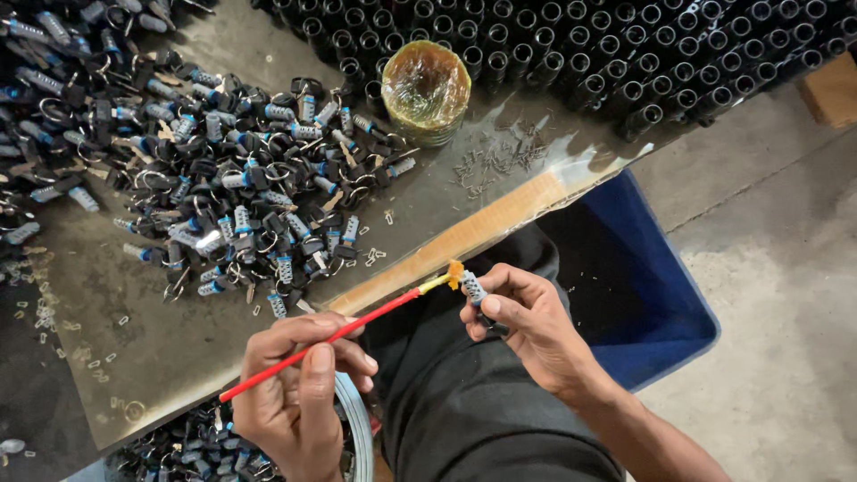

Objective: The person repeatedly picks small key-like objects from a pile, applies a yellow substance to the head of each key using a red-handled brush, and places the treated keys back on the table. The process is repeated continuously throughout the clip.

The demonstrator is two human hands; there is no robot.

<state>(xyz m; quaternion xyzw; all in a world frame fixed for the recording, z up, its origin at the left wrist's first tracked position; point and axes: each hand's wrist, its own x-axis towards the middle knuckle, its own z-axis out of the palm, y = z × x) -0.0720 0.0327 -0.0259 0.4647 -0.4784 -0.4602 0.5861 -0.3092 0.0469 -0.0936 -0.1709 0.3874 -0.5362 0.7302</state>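
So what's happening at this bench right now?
A seated person works with both hands. The left hand holds a thin red brush whose yellow-smeared tip touches a small black and grey lock part pinched in the right hand. On the table lies a large heap of similar parts, a wrapped tub of yellowish grease, and rows of black tubes. A blue bin stands beside the person's legs.

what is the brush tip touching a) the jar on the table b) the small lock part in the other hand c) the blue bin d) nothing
b: the brush in the left hand has its yellow tip against the small lock part pinched in the right hand, well away from the jar and blue bin.
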